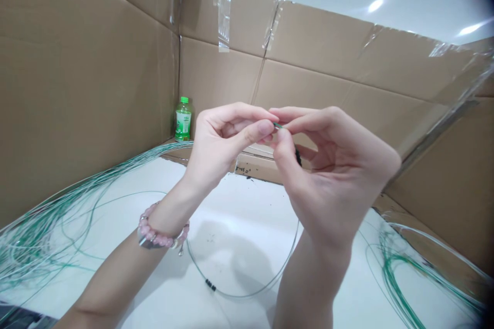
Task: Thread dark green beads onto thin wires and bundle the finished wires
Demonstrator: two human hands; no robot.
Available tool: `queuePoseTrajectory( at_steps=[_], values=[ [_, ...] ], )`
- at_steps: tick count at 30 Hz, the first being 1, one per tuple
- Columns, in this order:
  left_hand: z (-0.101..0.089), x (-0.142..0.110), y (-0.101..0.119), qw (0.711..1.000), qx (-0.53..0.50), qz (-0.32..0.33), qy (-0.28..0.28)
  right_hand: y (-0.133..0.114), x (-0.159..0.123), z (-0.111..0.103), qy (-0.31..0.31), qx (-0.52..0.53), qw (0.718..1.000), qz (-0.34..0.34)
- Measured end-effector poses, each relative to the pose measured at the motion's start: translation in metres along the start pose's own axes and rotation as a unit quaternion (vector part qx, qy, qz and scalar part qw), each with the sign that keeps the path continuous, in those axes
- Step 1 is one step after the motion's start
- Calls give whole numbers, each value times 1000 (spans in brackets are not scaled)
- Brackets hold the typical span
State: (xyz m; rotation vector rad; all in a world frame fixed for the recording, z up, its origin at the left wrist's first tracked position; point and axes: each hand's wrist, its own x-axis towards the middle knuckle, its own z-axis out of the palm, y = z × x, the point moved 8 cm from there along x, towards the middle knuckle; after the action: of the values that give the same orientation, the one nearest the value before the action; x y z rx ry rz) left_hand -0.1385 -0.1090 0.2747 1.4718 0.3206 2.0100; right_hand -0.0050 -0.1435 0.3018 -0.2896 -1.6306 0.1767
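My left hand (pixel 224 139) and my right hand (pixel 324 159) meet at the fingertips, raised above the white table. Both have thumb and fingers pinched on a thin green wire (pixel 278 126), a short piece of which shows between them. Below, a loop of thin green wire (pixel 247 296) hangs or lies between my forearms, its upper parts hidden behind my hands and left wrist. Small black pieces (pixel 210 285) sit on the loop's lower left. More small black pieces (pixel 298 157) show by my right fingers. Whether they are beads or sleeves I cannot tell.
Bundles of green and white wires lie left (pixel 42 231) and right (pixel 401 277) on the white table (pixel 162 308). A green-capped bottle (pixel 183 119) stands in the back corner. Taped cardboard walls (pixel 216 77) enclose the table's back and sides. Black bits (pixel 247 169) are scattered behind.
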Motion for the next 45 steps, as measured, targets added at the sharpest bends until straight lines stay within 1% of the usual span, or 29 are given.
queuePoseTrajectory(
  at_steps=[3, 7, 13, 17, 20, 25, 30, 34, 38, 41, 45],
  values=[
    [0, -1, -3, 1000, 5, -12, 3, 0, 0, 0, -5, -1, 1000, 7],
    [-1, -2, -3, 1000, 18, -6, 14, 0, 1, -1, -1, 8, 1000, 12],
    [3, -3, -4, 1000, -10, -2, 14, 2, 0, -3, 19, 20, 999, 17],
    [2, -3, -6, 999, -14, -7, 32, 2, 1, -4, 11, 3, 1000, 22],
    [0, -3, -3, 999, -7, 4, 40, 0, 1, -7, 14, 4, 999, 28],
    [-2, -3, 1, 998, 25, 24, 50, -3, 1, -9, 9, -62, 998, 16],
    [-1, -3, 1, 998, 36, 29, 32, -2, 0, -3, -25, -114, 993, 3],
    [1, -4, 2, 998, 54, 33, 27, -4, -2, -3, -33, -162, 986, -8],
    [3, -5, 4, 996, 78, 41, 19, -7, -2, -5, -39, -177, 983, -9],
    [5, -4, 7, 994, 89, 61, 3, -7, -1, -5, -46, -178, 983, -4],
    [9, -3, 13, 983, 134, 120, -29, -5, -2, -3, -55, -207, 977, 9]
  ],
)
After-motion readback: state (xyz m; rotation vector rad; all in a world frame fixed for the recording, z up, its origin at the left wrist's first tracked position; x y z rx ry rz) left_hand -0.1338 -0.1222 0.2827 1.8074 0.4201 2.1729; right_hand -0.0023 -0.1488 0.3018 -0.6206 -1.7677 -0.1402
